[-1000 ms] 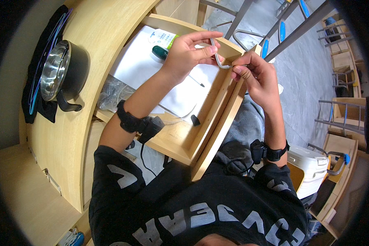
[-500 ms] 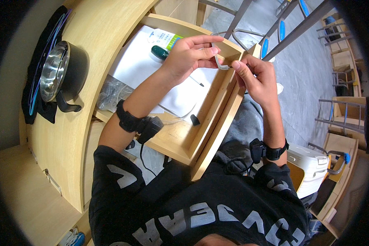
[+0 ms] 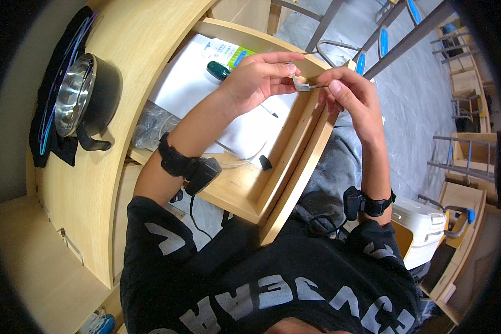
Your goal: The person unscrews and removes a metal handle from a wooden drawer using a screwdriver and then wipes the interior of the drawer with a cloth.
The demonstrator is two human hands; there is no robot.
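Observation:
Above the pulled-out wooden drawer (image 3: 245, 199), my left hand (image 3: 253, 80) pinches a short, pale translucent bent piece (image 3: 301, 87) between thumb and fingers. My right hand (image 3: 355, 96) is closed on a thin, dark, rod-like bit (image 3: 318, 86), which meets the end of the pale piece; whether it goes inside is too small to tell. Below my left hand lie white paper (image 3: 175, 78), a dark green rounded object (image 3: 217, 70), a white and green package (image 3: 228, 54) and a pen-like stick with a dark tip (image 3: 273, 114).
A clear plastic bag (image 3: 153, 127) and a small black piece (image 3: 265, 162) lie in the drawer. On the wooden top at left, a metal pot (image 3: 103, 92) stands by a black cloth (image 3: 65, 151). Metal furniture legs (image 3: 323, 28) rise beyond the drawer; a white case (image 3: 420, 228) stands at right.
My right hand has shifted slightly right, away from my left. More of the thin dark bit shows between the hands, and the pale piece has turned a little.

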